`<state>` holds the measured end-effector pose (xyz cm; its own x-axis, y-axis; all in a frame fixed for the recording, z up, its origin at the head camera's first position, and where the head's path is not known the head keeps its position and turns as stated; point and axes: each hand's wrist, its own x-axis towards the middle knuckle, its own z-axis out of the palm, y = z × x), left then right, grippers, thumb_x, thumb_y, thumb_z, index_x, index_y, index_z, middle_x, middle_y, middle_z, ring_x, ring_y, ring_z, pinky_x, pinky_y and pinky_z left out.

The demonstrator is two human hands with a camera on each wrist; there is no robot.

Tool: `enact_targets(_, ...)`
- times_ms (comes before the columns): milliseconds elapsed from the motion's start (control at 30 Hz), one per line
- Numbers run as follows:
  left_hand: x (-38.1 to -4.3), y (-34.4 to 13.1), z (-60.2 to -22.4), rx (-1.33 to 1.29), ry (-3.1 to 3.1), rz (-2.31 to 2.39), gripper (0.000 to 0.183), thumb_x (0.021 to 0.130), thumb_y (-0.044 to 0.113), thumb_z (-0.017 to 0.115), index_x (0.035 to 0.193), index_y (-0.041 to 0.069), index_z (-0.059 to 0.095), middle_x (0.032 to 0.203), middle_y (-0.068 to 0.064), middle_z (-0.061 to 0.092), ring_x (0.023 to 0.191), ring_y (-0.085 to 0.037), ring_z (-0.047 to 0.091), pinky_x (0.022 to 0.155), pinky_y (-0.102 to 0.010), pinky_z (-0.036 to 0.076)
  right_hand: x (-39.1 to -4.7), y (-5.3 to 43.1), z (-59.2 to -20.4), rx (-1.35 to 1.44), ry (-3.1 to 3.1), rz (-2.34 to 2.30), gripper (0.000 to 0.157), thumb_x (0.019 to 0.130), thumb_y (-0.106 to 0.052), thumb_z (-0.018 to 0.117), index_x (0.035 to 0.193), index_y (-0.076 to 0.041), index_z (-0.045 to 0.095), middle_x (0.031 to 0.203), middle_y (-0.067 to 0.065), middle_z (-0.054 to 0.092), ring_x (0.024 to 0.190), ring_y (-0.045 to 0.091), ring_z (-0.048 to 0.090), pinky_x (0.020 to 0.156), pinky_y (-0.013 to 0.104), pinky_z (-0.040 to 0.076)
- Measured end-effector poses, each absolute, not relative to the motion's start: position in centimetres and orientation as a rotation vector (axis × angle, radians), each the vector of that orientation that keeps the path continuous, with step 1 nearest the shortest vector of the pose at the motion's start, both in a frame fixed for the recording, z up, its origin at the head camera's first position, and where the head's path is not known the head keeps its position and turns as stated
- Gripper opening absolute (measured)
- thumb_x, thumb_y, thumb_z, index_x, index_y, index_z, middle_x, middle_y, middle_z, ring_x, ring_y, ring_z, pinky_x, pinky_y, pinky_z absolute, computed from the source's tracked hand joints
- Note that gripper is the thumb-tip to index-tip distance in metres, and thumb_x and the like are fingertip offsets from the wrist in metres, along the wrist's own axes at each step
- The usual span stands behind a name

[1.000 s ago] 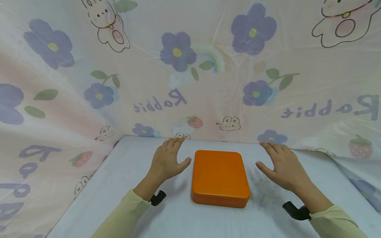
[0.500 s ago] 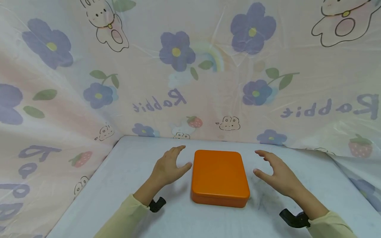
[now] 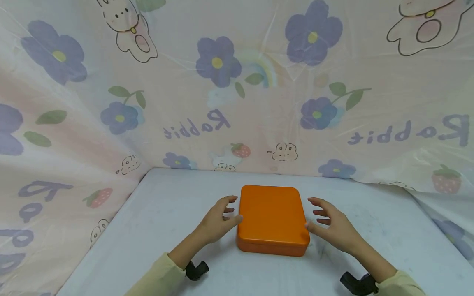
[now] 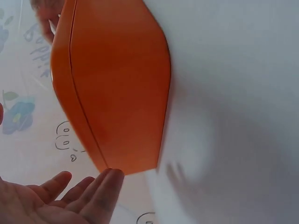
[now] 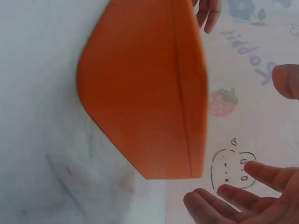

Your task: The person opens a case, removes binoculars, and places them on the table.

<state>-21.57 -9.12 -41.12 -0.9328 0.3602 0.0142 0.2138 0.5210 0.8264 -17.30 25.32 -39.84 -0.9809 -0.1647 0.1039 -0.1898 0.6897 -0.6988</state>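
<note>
An orange box with rounded corners lies flat on the white table; a lid seam runs along its side in the left wrist view. My left hand is at its left side, fingers loosely bent, thumb tip by the top edge; whether it touches I cannot tell. On the other side, my right hand has its thumb near the right edge and its fingers spread and slightly bent. In the right wrist view a gap shows between the box side and the right fingers. Neither hand grips anything.
The white tabletop extends around the box. A patterned sheet with flowers and rabbits hangs behind and at the left. Black curved pieces sit at both wrists, below the light sleeves.
Both hands have moved inward and down toward the box's sides, and their fingers have bent more. The box has stayed in place; the head view has shifted slightly.
</note>
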Motion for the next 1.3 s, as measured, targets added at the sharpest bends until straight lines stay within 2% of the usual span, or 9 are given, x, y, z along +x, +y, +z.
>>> enact_targets(133,-21.4,-9.0,-41.6,0.487,2.512,1.446,0.065,0.092,0.041,0.061,0.146,0.016,0.036,0.151,-0.007,0.039,0.13,-0.03,0.05,0.102,-0.049,0.048,-17.1,24.9,-40.6,0.314,-2.882,1.24,0.078,0.084,-0.043,0.071,0.147,-0.016,0.034,0.147,0.025,0.039,0.117,0.044,0.057,0.088,0.051,0.056)
enact_targets(267,-21.2,-8.9,-42.0,0.471,2.455,1.47,0.072,0.088,0.039,0.066,0.148,0.017,0.033,0.153,-0.013,0.035,0.134,-0.033,0.046,0.106,-0.049,0.044,-17.0,24.6,-41.3,0.337,-2.91,1.289,0.085,0.081,-0.041,0.075,0.149,-0.014,0.031,0.149,0.026,0.033,0.121,0.045,0.054,0.09,0.048,0.056)
enact_targets(367,-21.0,-8.7,-42.2,0.482,2.414,1.485,0.082,0.082,0.037,0.075,0.149,0.019,0.03,0.154,-0.016,0.032,0.136,-0.034,0.043,0.109,-0.049,0.041,-16.9,24.4,-41.8,0.342,-2.925,1.299,0.09,0.078,-0.042,0.077,0.149,-0.014,0.029,0.151,0.023,0.031,0.125,0.044,0.051,0.093,0.044,0.055)
enact_targets(500,-20.6,-8.3,-42.5,0.507,2.404,1.474,0.097,0.073,0.036,0.083,0.15,0.021,0.027,0.156,-0.013,0.03,0.139,-0.032,0.04,0.111,-0.047,0.039,-16.8,24.0,-42.1,0.371,-2.93,1.305,0.093,0.077,-0.042,0.078,0.149,-0.012,0.029,0.152,0.021,0.03,0.127,0.045,0.048,0.096,0.043,0.053)
enact_targets(633,-20.3,-8.1,-42.8,0.531,2.42,1.45,0.103,0.069,0.037,0.085,0.151,0.021,0.024,0.157,-0.009,0.029,0.14,-0.03,0.038,0.111,-0.046,0.039,-16.5,23.7,-42.1,0.395,-2.933,1.294,0.094,0.075,-0.043,0.079,0.148,-0.01,0.03,0.151,0.022,0.031,0.128,0.046,0.046,0.096,0.041,0.052)
enact_targets(833,-20.0,-7.9,-43.0,0.573,2.442,1.413,0.108,0.067,0.037,0.087,0.152,0.018,0.022,0.158,-0.009,0.027,0.141,-0.032,0.037,0.112,-0.046,0.038,-16.3,23.5,-42.3,0.443,-2.92,1.241,0.099,0.072,-0.045,0.082,0.147,-0.007,0.031,0.15,0.022,0.033,0.127,0.047,0.047,0.095,0.042,0.052)
enact_targets(1100,-20.0,-7.9,-43.2,0.586,2.459,1.397,0.111,0.065,0.033,0.089,0.152,0.017,0.022,0.158,-0.008,0.026,0.142,-0.03,0.036,0.113,-0.045,0.037,-16.4,23.5,-42.9,0.496,-2.886,1.193,0.102,0.067,-0.038,0.087,0.146,-0.006,0.032,0.147,0.022,0.035,0.124,0.046,0.05,0.094,0.043,0.053)
enact_targets(1300,-20.0,-7.8,-43.3,0.589,2.509,1.358,0.107,0.067,0.03,0.088,0.151,0.017,0.023,0.158,-0.005,0.027,0.142,-0.027,0.036,0.112,-0.045,0.038,-16.5,23.4,-42.7,0.469,-2.903,1.158,0.102,0.066,-0.037,0.087,0.146,-0.004,0.033,0.143,0.022,0.041,0.119,0.04,0.056,0.092,0.041,0.054)
